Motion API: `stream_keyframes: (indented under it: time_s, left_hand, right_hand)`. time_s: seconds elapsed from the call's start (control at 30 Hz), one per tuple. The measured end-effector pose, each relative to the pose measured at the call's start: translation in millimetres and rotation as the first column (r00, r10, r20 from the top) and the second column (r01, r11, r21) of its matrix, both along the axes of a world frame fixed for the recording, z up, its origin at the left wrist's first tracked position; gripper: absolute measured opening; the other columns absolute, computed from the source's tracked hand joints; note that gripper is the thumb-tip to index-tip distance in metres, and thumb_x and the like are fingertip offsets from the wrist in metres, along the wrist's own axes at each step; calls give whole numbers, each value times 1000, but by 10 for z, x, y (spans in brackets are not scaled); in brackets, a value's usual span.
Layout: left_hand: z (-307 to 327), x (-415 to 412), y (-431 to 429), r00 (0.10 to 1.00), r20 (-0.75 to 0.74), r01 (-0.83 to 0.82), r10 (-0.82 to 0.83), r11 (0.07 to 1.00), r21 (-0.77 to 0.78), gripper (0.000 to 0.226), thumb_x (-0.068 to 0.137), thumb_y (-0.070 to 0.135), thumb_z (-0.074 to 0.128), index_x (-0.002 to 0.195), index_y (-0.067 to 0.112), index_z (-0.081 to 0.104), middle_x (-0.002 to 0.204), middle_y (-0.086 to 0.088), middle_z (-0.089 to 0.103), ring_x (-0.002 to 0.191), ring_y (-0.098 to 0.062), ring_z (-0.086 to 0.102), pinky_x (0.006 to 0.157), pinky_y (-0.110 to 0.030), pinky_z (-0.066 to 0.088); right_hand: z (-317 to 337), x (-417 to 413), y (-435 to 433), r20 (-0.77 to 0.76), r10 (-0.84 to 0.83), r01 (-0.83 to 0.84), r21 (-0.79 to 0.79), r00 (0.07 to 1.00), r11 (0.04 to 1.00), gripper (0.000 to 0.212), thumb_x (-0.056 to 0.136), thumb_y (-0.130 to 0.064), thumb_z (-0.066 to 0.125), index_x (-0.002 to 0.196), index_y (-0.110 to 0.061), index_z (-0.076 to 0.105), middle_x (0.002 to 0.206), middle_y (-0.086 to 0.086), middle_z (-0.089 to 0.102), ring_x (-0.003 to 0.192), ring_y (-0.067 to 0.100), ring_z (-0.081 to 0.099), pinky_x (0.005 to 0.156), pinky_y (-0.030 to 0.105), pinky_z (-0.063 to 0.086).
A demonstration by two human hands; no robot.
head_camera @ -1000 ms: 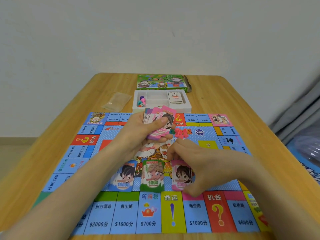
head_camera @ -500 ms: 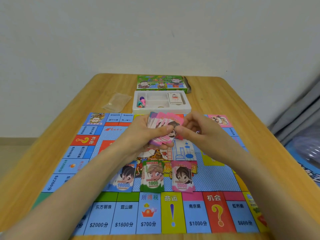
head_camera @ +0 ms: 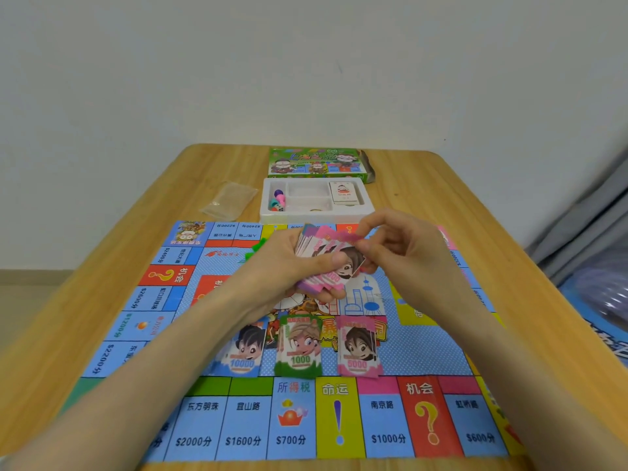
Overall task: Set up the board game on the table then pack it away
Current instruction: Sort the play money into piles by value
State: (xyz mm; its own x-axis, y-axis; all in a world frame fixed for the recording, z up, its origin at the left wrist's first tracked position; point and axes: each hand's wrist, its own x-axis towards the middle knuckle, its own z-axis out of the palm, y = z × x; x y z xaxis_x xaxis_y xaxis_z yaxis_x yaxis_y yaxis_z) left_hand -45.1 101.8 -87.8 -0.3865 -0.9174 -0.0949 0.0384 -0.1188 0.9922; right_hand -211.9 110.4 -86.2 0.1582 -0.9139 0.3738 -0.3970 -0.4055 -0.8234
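Currently the left hand is gripping the note stack while the right hand is pinching the top note. Notes are looking thin, light, slippery; take one corner.

The right hand is no longer touching the pink 5000 pile near the front of the board. It is now working farther back, at the fan of play money that the left hand is gripping. Its thumb and fingertips are pinching the top pink note at its right edge. The pink 5000 pile is now lying uncovered.
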Motion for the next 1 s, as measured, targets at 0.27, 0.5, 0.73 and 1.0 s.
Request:
stream_keyframes:
  time_s: [0.27,0.5,0.73,1.0]
  left_hand:
    - [10,20,-1,999,-1,-33,33,999,19,11,85,15,62,94,10,61,64,-5,72,47,-12,66,42,-15,48]
    - [-36,46,-57,985,-65,-162,160,987,-15,10,89,18,57,90,10,63,74,-2,74,52,-12,67,50,-20,56]
    - [-37,55,-78,975,-72,-212,209,977,-35,11,91,19,56,94,10,63,78,-2,75,53,-11,67,52,-20,56]
    - [-29,54,-72,975,-68,-216,213,976,-33,11,90,19,57,95,11,63,78,-2,75,54,-11,68,52,-19,56]
  right_hand:
    - [10,-12,-16,91,-157,159,-18,983,987,13,90,-9,58,80,-16,53,67,-10,60,56,4,57,55,20,43]
    - [155,-121,5,278,-150,115,140,949,984,16,91,-5,55,89,-19,63,70,11,60,49,6,46,49,19,40]
    - [132,-129,28,-243,301,-164,459,922,873,14,86,-15,66,74,-22,68,76,8,71,64,10,57,58,20,44]
    - [36,-69,28,-419,401,-176,481,815,859,6,84,-21,69,79,-17,68,76,1,69,62,-1,57,65,21,48]
